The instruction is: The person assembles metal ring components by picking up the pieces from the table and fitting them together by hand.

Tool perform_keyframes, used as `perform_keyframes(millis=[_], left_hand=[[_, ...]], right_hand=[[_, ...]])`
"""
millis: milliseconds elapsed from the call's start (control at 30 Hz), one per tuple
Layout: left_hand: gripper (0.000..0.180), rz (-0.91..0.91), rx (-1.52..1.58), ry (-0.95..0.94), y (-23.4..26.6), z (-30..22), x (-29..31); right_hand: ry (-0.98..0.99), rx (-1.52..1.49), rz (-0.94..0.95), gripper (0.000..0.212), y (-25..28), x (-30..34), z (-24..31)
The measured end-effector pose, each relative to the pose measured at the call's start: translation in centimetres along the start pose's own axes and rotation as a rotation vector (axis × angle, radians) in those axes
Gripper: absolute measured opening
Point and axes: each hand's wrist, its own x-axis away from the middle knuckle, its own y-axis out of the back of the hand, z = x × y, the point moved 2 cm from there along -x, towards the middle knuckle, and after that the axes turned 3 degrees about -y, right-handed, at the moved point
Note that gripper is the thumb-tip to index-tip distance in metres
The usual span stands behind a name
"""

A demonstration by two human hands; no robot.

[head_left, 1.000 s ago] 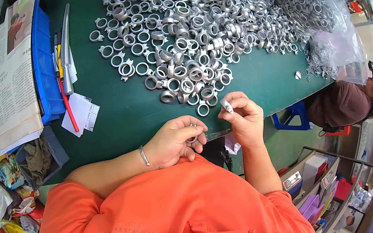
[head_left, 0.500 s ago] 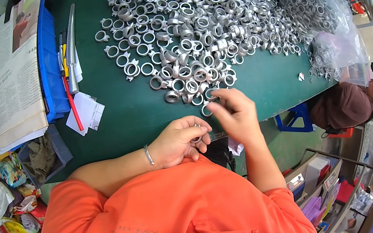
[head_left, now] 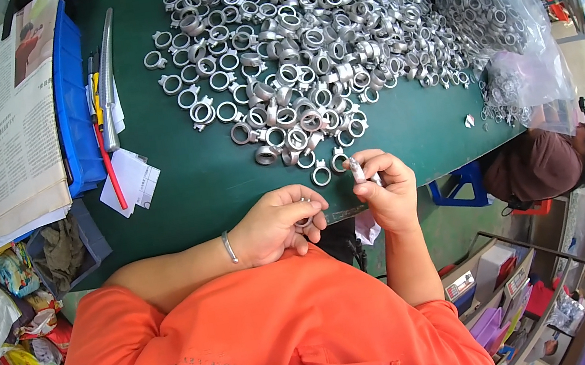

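The silver-grey round metal ring [head_left: 357, 170] looks light, stiff and smooth enough to slip, so its outer band seems the place to grip; it sits pinched between the right hand's [head_left: 392, 195] thumb and fingers; the left hand [head_left: 268, 228], apart to its left, curls around another silver-grey metal ring [head_left: 304, 221], partly hidden; the heap of silver-grey metal rings [head_left: 345, 69] lies beyond both.

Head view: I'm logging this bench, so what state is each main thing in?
Left hand: curled around a ring, partly hidden
Right hand: pinching another ring between thumb and fingers
Ring pile: loose, heaped and spread
Clear bag: holding many rings
Newspaper: lying with print showing
Metal rod: lying down
Red pen: lying partly over white paper
Bracelet: worn
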Motion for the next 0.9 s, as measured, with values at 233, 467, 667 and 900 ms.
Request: perform_keyframes(millis=[233, 467, 667, 900], left_hand=[[0.01, -0.015, 0.012, -0.003, -0.1, -0.1, 0.0], [0.01, 0.001, 0.028, -0.018, 0.2, 0.0, 0.0], [0.012, 0.014, 0.029, -0.007, 0.1, 0.1, 0.0], [0.012, 0.02, 0.023, -0.016, 0.1, 0.1, -0.2]], right_hand=[[-0.045, -0.364, 0.088, 0.016, 0.6, 0.5, -0.8], [-0.162, -0.634, 0.129, 0.023, 0.9, 0.6, -0.9], [-0.167, -0.679, 0.102, 0.041, 1.0, -0.1, 0.1], [0.176, 1.112, -0.18, 0.023, -1.5, -1.4, 1.0]])
